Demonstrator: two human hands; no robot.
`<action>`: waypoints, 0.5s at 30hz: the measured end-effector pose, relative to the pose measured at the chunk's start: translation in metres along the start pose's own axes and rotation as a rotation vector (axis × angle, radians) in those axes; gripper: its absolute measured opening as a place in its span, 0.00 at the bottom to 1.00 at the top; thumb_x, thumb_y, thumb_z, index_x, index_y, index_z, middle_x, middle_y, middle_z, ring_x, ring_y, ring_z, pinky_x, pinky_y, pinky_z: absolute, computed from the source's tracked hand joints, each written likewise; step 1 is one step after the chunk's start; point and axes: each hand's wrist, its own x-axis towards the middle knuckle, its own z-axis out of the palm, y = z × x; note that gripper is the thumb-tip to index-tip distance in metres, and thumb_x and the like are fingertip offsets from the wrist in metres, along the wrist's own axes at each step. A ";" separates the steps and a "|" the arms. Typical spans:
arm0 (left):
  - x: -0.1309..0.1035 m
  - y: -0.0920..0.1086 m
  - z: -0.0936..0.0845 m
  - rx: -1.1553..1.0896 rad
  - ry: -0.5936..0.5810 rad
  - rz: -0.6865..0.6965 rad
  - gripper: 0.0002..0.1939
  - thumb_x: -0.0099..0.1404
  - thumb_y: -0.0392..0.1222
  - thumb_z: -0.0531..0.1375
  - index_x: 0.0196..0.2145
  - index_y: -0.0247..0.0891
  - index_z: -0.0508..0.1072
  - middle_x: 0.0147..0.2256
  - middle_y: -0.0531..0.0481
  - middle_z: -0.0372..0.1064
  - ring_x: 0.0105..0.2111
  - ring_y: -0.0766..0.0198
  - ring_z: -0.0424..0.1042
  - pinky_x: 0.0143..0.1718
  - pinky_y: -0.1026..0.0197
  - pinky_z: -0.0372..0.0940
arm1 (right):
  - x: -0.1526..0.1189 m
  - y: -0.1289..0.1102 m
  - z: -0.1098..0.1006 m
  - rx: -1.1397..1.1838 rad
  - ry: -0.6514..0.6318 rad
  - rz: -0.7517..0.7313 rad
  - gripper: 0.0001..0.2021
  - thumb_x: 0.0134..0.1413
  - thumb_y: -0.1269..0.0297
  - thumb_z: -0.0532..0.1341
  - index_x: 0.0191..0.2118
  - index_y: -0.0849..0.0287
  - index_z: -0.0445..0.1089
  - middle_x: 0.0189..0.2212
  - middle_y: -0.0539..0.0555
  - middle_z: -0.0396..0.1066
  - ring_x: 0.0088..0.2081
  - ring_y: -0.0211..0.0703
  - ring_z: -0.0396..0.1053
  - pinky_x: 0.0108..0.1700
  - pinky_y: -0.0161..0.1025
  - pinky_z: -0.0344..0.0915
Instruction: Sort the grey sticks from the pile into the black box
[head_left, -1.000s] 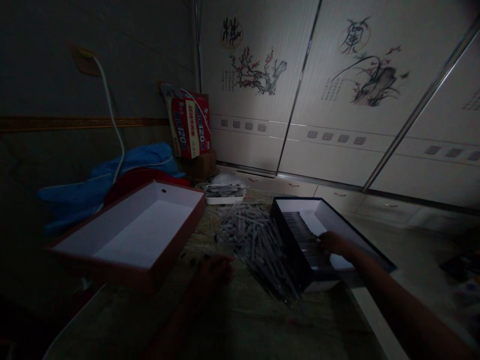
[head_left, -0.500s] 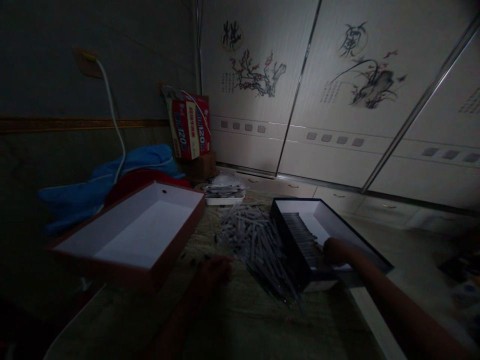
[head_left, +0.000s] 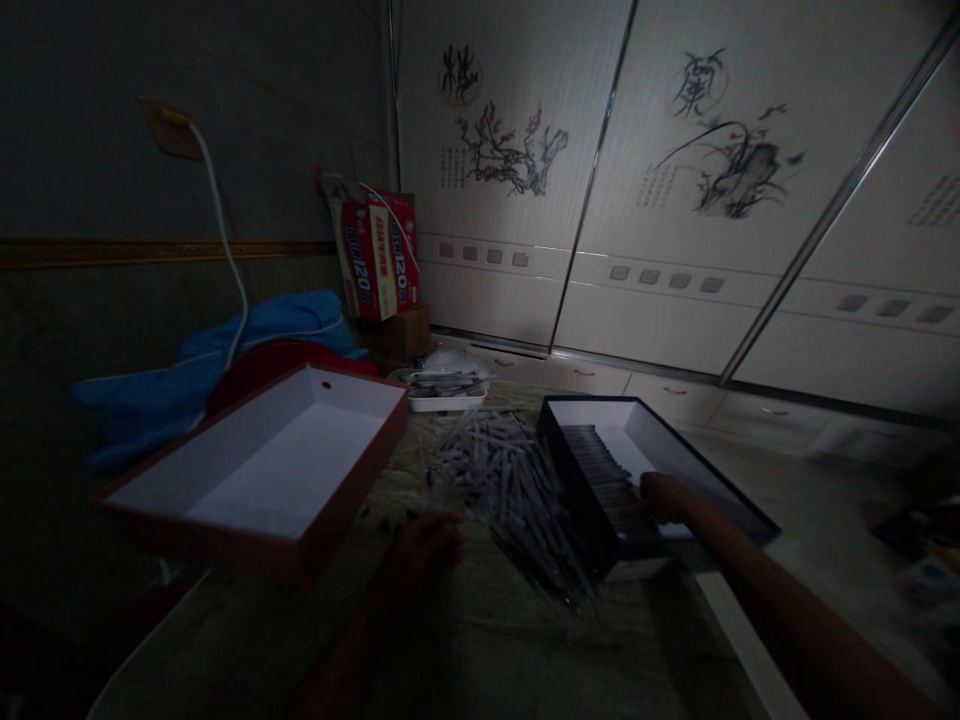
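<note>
My left hand (head_left: 426, 545) rests on the table, fingers loosely bent and a little apart, with nothing visible in them. Just right of it lies a heap of slim, pale, pen-like sticks (head_left: 517, 480), some looking wrapped in clear plastic. At the right, my right hand (head_left: 664, 497) reaches into a dark-rimmed box (head_left: 709, 475) with a white lining. Its fingers are closed at the near end of a row of dark sticks (head_left: 600, 470) laid side by side along the box's left part. What they grip is hidden in the dim light.
A red box with a white inside (head_left: 300, 470) stands open at the left. Behind the heap is a white tray (head_left: 448, 402) holding more sticks. Small dark bits (head_left: 385, 524) lie near my left hand. A blue cloth (head_left: 262, 330) and a white cable (head_left: 225, 220) are beyond the red box.
My right hand has shifted very slightly within the dark-rimmed box. My left hand stays where it was; the whole view has moved a little.
</note>
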 end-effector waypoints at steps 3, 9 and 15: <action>0.000 -0.002 -0.001 -0.021 -0.014 -0.002 0.17 0.52 0.49 0.63 0.35 0.34 0.74 0.25 0.52 0.71 0.24 0.68 0.68 0.26 0.66 0.61 | -0.008 -0.007 -0.017 0.010 0.095 0.038 0.12 0.57 0.63 0.57 0.44 0.64 0.66 0.41 0.56 0.69 0.39 0.42 0.69 0.39 0.42 0.66; -0.001 -0.008 0.000 0.072 -0.105 0.096 0.13 0.53 0.46 0.61 0.32 0.33 0.74 0.22 0.52 0.71 0.21 0.67 0.68 0.25 0.64 0.62 | -0.068 -0.062 -0.058 0.194 0.571 -0.057 0.14 0.59 0.60 0.49 0.46 0.60 0.63 0.36 0.57 0.73 0.34 0.44 0.72 0.34 0.37 0.63; -0.023 0.009 0.012 0.495 -0.266 0.126 0.10 0.53 0.39 0.58 0.33 0.35 0.75 0.27 0.49 0.74 0.26 0.62 0.71 0.29 0.61 0.65 | -0.152 -0.150 -0.011 0.502 0.592 -0.406 0.14 0.58 0.58 0.48 0.35 0.57 0.68 0.29 0.55 0.74 0.27 0.44 0.72 0.27 0.35 0.64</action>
